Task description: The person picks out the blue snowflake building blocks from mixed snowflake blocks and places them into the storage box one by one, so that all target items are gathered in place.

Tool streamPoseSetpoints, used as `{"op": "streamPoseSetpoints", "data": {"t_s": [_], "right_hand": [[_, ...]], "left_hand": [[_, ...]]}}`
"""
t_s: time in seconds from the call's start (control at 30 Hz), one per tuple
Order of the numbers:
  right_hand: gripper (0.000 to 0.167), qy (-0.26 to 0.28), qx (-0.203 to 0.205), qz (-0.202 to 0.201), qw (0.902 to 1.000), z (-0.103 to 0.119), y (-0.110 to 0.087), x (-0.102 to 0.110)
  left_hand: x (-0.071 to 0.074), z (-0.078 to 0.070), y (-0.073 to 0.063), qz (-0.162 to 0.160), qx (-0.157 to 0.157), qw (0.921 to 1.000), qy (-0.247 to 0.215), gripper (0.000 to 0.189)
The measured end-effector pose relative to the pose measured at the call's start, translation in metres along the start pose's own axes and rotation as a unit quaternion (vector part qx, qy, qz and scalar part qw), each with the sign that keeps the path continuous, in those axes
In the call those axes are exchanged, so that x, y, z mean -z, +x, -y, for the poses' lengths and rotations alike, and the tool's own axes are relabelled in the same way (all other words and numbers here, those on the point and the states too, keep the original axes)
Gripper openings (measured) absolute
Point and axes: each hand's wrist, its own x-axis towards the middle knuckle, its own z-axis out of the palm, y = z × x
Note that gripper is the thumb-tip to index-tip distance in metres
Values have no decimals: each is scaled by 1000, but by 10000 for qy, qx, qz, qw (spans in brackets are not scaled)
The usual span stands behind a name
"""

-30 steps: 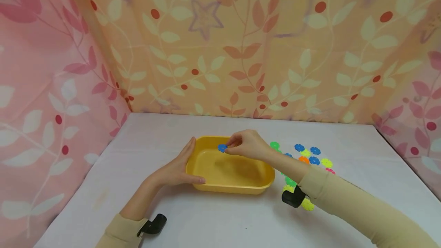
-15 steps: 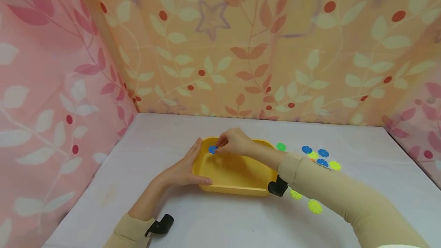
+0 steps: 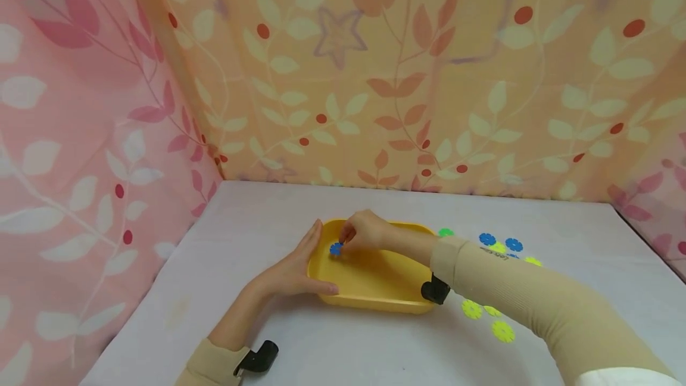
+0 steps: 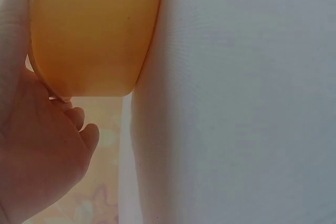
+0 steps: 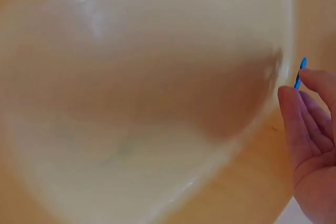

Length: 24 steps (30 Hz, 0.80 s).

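A blue flower-shaped plastic disc (image 3: pixel 335 249) with a notched edge is pinched between the thumb and fingers of my right hand (image 3: pixel 365 231). The hand is inside the yellow plastic basin (image 3: pixel 375 304), low over its left back part. In the right wrist view the disc (image 5: pixel 300 73) is seen edge-on between the fingertips. My left hand (image 3: pixel 293 267) holds the basin's left end, with the thumb over the front rim and the fingers along the left side. In the left wrist view fingertips curl past the basin's edge (image 4: pixel 97 40). The right forearm hides part of the basin.
To the right of the basin, loose discs lie on the white cloth: blue ones (image 3: pixel 514 245), yellow ones (image 3: pixel 503 332) and a green one (image 3: pixel 446 232). The right sleeve (image 3: pixel 514 285) covers part of this group. Patterned cloth walls (image 3: pixel 343 106) stand behind and at the sides.
My right hand has carried the blue disc leftward in the basin, then lower toward its floor. The left hand keeps its hold on the basin. The head view has shifted slightly.
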Motion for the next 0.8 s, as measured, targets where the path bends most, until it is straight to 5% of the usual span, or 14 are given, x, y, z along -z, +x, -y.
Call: {"op": "streamPoseSetpoints", "data": {"t_s": [0.43,0.8], "right_hand": [[16,606,-581,169,9963,-16,-6,-17],[16,142,-689,-26,9975,-6,6,-18]], "left_hand": [[-9,0,2,54,87,9999,13,127],[1,-1,1,7,165,9998,101,128]]}}
